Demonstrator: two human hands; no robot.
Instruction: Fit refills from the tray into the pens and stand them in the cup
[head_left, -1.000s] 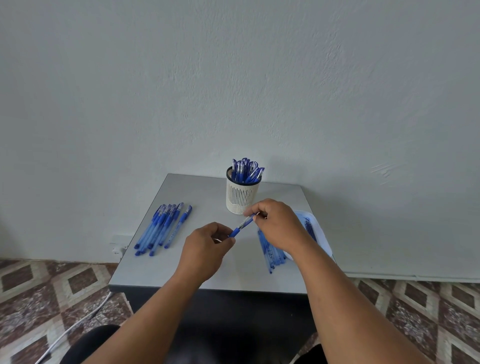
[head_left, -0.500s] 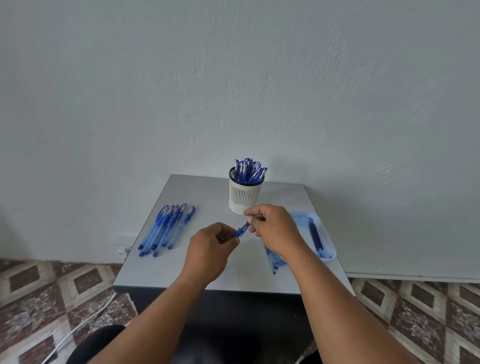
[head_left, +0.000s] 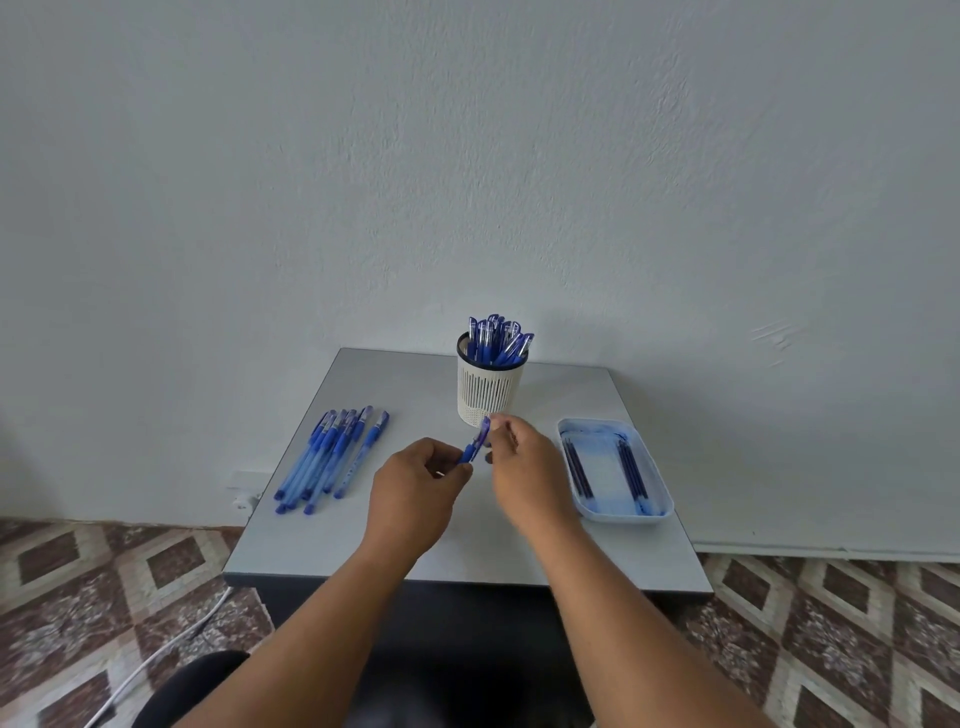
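A blue pen (head_left: 478, 441) is held tilted between my two hands just in front of the white slotted cup (head_left: 488, 395). My left hand (head_left: 415, 493) pinches its lower end and my right hand (head_left: 524, 467) grips its upper, capped end. The cup holds several blue pens standing upright. Several more blue pens (head_left: 332, 457) lie in a row on the left of the grey table (head_left: 519, 556). A pale blue tray (head_left: 660, 493) on the right holds several dark refills (head_left: 631, 470).
The small table stands against a white wall (head_left: 467, 156). A patterned tile floor (head_left: 78, 597) surrounds it, with a white cable (head_left: 171, 644) at the lower left. The table's front edge is close to my body.
Both hands have shifted left, uncovering the tray. The pen has tipped more upright and sits closer to the cup. The loose pens seen under my right hand are no longer visible.
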